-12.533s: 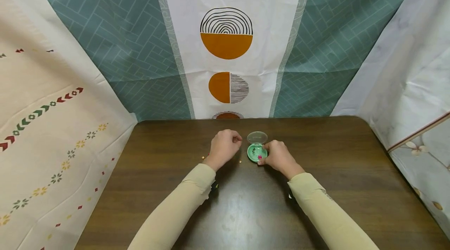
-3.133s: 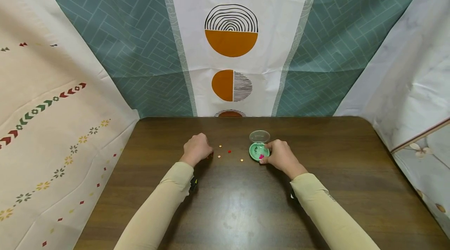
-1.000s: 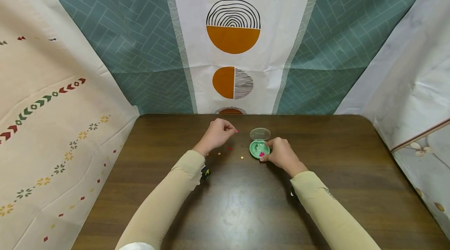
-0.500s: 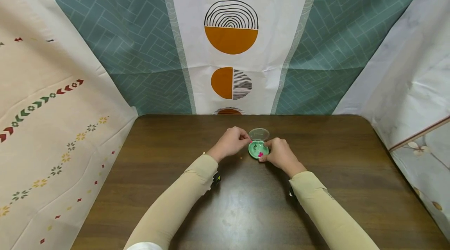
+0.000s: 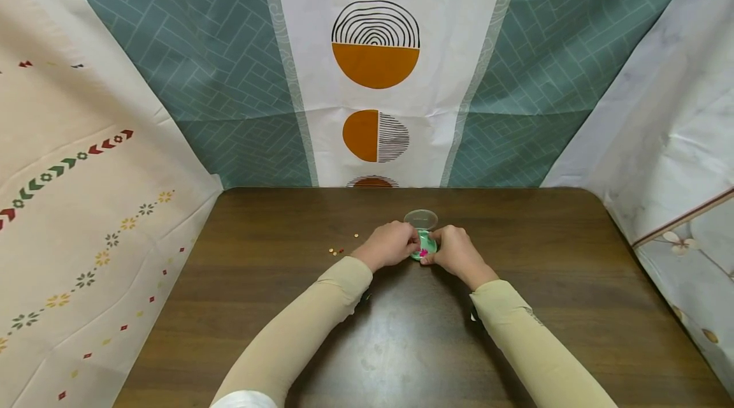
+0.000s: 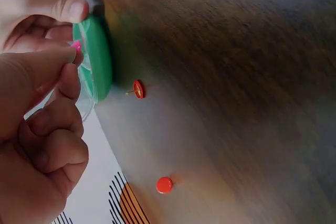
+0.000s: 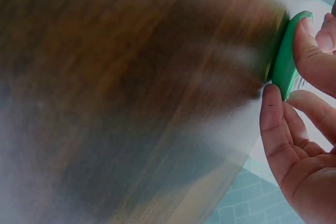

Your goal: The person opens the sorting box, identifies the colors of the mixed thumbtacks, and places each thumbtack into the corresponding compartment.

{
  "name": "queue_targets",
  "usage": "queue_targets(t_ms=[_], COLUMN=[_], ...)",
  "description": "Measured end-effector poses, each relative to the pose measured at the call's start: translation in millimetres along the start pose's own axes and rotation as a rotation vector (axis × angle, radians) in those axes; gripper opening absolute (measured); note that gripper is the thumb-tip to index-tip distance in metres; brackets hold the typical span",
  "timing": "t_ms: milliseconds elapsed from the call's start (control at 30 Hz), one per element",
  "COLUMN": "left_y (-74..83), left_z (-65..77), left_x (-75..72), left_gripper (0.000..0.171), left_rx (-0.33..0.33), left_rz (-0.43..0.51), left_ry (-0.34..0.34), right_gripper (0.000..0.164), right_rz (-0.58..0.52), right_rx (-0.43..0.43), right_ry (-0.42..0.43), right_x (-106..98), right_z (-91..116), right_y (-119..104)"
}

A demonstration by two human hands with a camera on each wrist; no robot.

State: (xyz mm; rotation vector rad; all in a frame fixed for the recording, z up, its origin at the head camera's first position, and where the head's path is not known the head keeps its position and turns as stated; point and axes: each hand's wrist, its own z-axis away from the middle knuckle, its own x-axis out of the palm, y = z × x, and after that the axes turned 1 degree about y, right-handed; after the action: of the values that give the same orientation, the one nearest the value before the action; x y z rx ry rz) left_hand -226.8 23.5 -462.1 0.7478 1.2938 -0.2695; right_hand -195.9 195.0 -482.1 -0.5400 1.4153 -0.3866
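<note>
A small round green case (image 5: 429,243) stands on the table with its clear hinged lid (image 5: 421,218) raised at the back. My right hand (image 5: 459,255) grips the case by its right side, thumb at the front rim. The left hand (image 5: 391,243) reaches over the left part of the case, its fingertips pinching a small pink thumbtack (image 6: 77,46), mostly hidden by the fingers. Bright pink pieces (image 5: 424,253) lie inside at the front. In the left wrist view, a red thumbtack (image 6: 138,88) lies beside the case with its pin showing, and an orange-red one (image 6: 164,185) farther off.
Several gold tacks (image 5: 331,250) and a red one (image 5: 341,250) lie left of the left forearm on the brown wooden table (image 5: 550,236). Another gold tack (image 5: 356,235) lies farther back. Patterned cloth (image 5: 241,76) hangs behind the table's far edge.
Earlier my left hand was at the scattered tacks on the left; it then lifted a pink one and moved right, now over the case. The right hand has kept its grip on the case.
</note>
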Motion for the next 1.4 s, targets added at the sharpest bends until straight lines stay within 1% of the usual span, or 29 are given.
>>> queue_targets(t_ms=[100,267,367,500,600,700,767,833,967,1033,1133,1200,1267,1333,1400], left_y=[0.6,1.9,2.1,2.2,1.8,-1.6,-6.2,-13.6,-31.8,-42.9,-61.8,-74.7,-86.0,-94.7,-100.1], left_z=[0.7,2.4,3.4,6.0,8.7,10.8,11.4,11.3,15.4,21.8,35.0,43.7,52.1,59.6,65.8], left_x=[2.3,6.3,10.4,13.6,13.0,8.6,0.3,-12.3,-48.9,-65.5,-81.8,-86.1,-86.4,-84.2,-81.1], left_gripper=[0.015,0.018,0.021,0.022,0.021,0.019,0.017,0.016,0.016,0.017,0.017,0.017,0.017,0.015,0.014], left_rx=[0.028,0.074,0.079,0.077,0.077,0.075,0.064,0.047,-0.024,-0.072,-0.162,-0.226,-0.291,-0.357,-0.415], left_rz=[-0.057,-0.185,-0.256,-0.310,-0.310,-0.251,-0.196,-0.140,-0.047,0.005,0.081,0.119,0.149,0.170,0.183], left_ry=[-0.007,-0.009,-0.015,0.004,0.036,0.067,0.089,0.130,0.226,0.270,0.304,0.318,0.323,0.308,0.279], right_gripper=[0.038,0.033,0.032,0.031,0.031,0.032,0.035,0.042,0.059,0.061,0.062,0.062,0.063,0.063,0.063], right_rz=[-0.009,-0.024,-0.024,-0.021,-0.023,-0.029,-0.027,-0.014,0.012,0.016,0.020,0.022,0.019,0.019,0.022], right_rx=[-0.001,-0.002,-0.011,-0.021,-0.018,-0.015,-0.018,-0.022,-0.009,0.008,0.010,0.011,0.007,0.006,0.004], right_ry=[-0.002,-0.007,-0.008,-0.011,-0.017,-0.038,-0.050,-0.046,-0.013,-0.011,-0.014,-0.018,-0.024,-0.023,-0.018], right_x=[2.6,6.1,8.1,11.2,14.2,15.5,14.4,11.4,3.4,0.7,-1.0,-1.6,-1.6,-1.1,-0.6], right_z=[0.2,0.2,0.3,1.0,1.3,1.1,0.2,-1.2,-3.2,-3.2,-2.5,-2.2,-2.0,-2.5,-2.9], right_y=[-1.4,-3.7,-5.5,-7.2,-7.6,-7.5,-7.4,-7.3,-5.0,-2.8,0.4,1.2,1.3,1.6,1.9])
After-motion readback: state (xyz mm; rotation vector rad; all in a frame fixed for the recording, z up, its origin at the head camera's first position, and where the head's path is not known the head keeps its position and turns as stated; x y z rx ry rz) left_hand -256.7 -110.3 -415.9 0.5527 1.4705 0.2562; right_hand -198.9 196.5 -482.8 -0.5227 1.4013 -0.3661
